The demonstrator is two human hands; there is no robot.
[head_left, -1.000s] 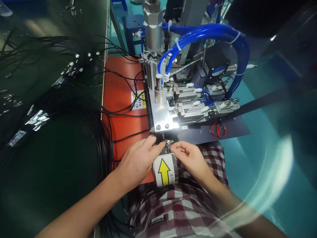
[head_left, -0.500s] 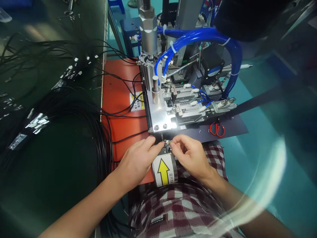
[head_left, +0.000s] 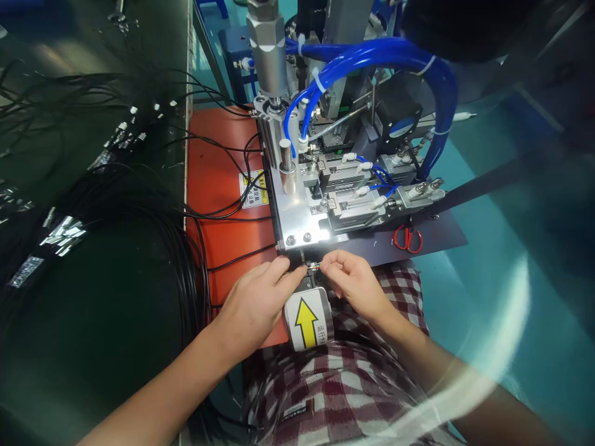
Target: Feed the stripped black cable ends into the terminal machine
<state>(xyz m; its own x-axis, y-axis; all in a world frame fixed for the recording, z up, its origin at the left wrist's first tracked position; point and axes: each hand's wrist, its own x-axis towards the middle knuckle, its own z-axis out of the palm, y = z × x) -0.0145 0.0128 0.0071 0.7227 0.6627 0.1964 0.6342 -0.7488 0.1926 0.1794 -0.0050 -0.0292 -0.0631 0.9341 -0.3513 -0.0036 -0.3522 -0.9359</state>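
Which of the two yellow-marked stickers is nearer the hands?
The arrow sticker, between the left hand and right hand; the smaller warning sticker lies farther off, on the orange plate.

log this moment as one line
left hand: at thin colored wires | right hand: pinching the wires | red-handled scissors: on dark plate

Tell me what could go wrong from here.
The left hand and right hand work close to the front edge of the shiny silver metal plate; fingers might get pinched if it moved. The thin multicoloured wires at the fingertips look fine enough to bend or slip. The bare left forearm could snag the long black cables bunched beside it.
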